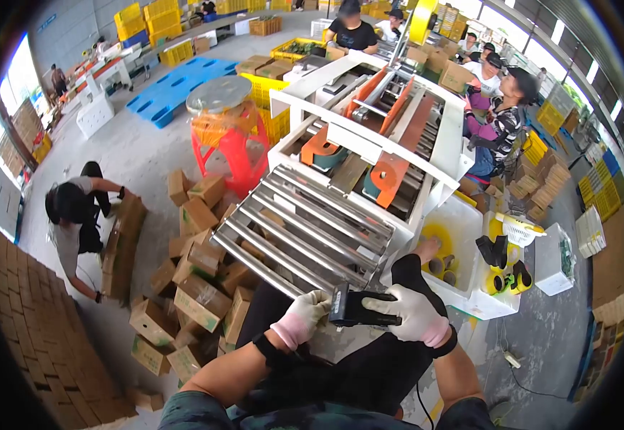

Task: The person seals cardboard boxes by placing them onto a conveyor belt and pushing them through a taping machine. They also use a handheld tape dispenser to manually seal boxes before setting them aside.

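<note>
My right hand, in a white glove with a pink cuff, is wrapped round a black box-shaped handheld device. The device lies roughly level above my lap. At its left end is my left hand, gloved the same way, with the fingers curled and pressed together. What those fingers hold, if anything, is too small to make out. Just beyond both hands is the near end of a metal roller conveyor, joined to a white carton-sealing machine with orange parts.
Cardboard boxes lie heaped left of the rollers. A person bends over a carton there. A red stool stands behind. On the right are a white foam box with yellow tape rolls and several seated people. A cable crosses the floor.
</note>
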The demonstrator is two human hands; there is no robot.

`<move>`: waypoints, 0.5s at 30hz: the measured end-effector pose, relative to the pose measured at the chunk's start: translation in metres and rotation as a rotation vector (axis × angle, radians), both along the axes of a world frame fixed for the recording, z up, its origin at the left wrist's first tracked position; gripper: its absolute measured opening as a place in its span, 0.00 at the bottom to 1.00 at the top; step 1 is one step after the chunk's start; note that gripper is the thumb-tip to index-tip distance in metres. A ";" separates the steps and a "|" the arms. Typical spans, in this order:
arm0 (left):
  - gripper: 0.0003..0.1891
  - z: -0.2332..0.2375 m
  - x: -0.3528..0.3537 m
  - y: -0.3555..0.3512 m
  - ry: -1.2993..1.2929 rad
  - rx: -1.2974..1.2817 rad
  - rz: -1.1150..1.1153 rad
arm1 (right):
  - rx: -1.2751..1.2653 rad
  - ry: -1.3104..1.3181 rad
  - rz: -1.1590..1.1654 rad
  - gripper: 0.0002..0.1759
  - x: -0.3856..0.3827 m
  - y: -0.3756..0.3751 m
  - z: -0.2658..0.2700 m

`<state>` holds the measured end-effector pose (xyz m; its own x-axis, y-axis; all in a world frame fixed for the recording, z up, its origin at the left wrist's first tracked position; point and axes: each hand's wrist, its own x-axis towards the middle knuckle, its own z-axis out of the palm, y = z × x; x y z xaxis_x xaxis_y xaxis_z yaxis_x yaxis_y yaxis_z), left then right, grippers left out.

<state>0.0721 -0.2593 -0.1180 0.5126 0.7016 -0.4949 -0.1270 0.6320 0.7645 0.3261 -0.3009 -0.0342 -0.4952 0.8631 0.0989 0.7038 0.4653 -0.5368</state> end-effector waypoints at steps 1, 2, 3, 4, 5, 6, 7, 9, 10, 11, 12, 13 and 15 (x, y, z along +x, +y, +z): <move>0.07 0.005 -0.003 0.004 0.124 0.113 -0.032 | 0.012 -0.020 0.003 0.42 -0.003 -0.001 0.008; 0.07 0.011 -0.006 0.011 0.162 0.203 -0.046 | 0.037 -0.018 0.010 0.41 0.000 -0.002 0.009; 0.07 -0.004 -0.022 0.026 -0.047 0.131 -0.002 | 0.060 -0.016 0.021 0.41 0.006 -0.003 0.010; 0.07 -0.019 -0.046 0.043 -0.257 0.057 0.046 | 0.083 -0.017 0.036 0.40 0.014 -0.004 0.012; 0.07 -0.001 -0.070 0.049 -0.067 0.152 0.094 | 0.119 -0.102 -0.001 0.37 0.031 -0.008 0.016; 0.07 0.019 -0.094 0.056 0.124 0.249 0.142 | 0.132 -0.058 -0.048 0.36 0.048 -0.013 0.012; 0.07 0.021 -0.117 0.064 0.211 0.214 0.197 | 0.141 -0.057 -0.055 0.35 0.067 -0.020 0.008; 0.06 0.036 -0.129 0.075 0.333 0.231 0.198 | 0.157 -0.094 -0.061 0.34 0.079 -0.026 0.013; 0.06 0.058 -0.128 0.080 0.369 0.280 0.140 | 0.160 -0.130 -0.063 0.33 0.078 -0.032 0.024; 0.06 0.072 -0.127 0.087 0.403 0.322 0.081 | 0.157 -0.167 -0.064 0.32 0.078 -0.035 0.030; 0.05 0.081 -0.125 0.099 0.406 0.405 0.067 | 0.179 -0.143 -0.089 0.32 0.077 -0.031 0.028; 0.05 0.094 -0.117 0.112 0.382 0.450 0.095 | 0.207 -0.120 -0.112 0.32 0.076 -0.023 0.025; 0.05 0.119 -0.106 0.137 0.377 0.517 0.104 | 0.232 -0.127 -0.183 0.33 0.077 -0.011 0.031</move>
